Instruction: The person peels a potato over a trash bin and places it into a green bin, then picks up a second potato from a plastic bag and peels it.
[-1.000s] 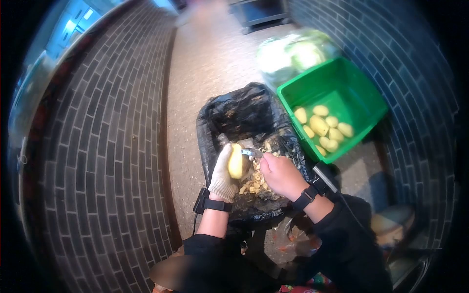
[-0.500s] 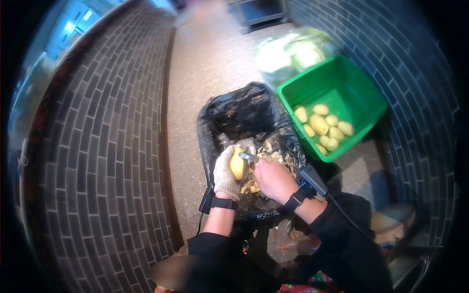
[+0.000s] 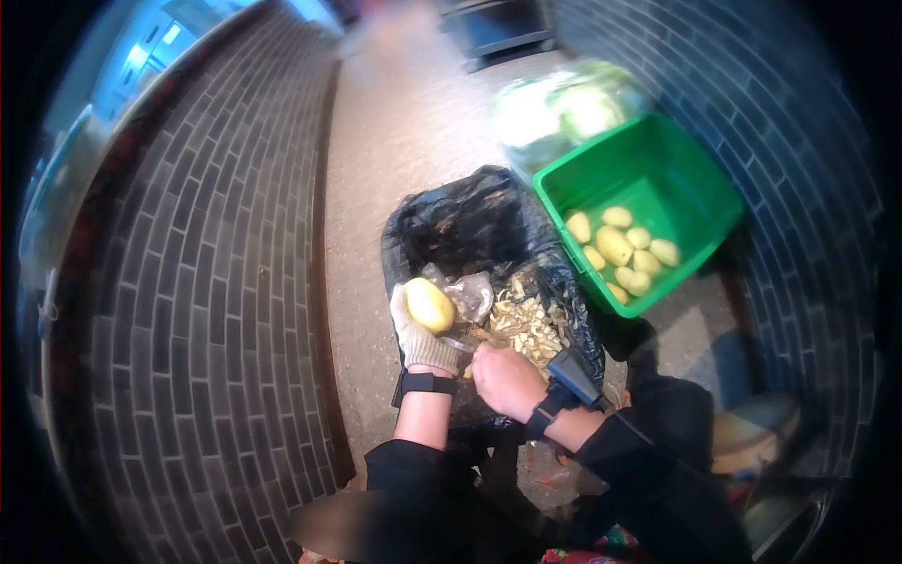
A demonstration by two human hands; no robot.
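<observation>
Gloved left hand cups the half-peeled potato over the black bin bag, right hand fisted around a mostly hidden peeler, so I'd use short strokes and keep turning it.

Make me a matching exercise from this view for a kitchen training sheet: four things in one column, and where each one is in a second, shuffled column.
Things:
1. potato
2. peeled potatoes
3. peelings
4. right hand

Places:
A. in the green crate
B. piled in the black bag
C. in the gloved left hand
D. low over the bag's near edge, beside the left wrist

Pairs: 1-C, 2-A, 3-B, 4-D
</observation>
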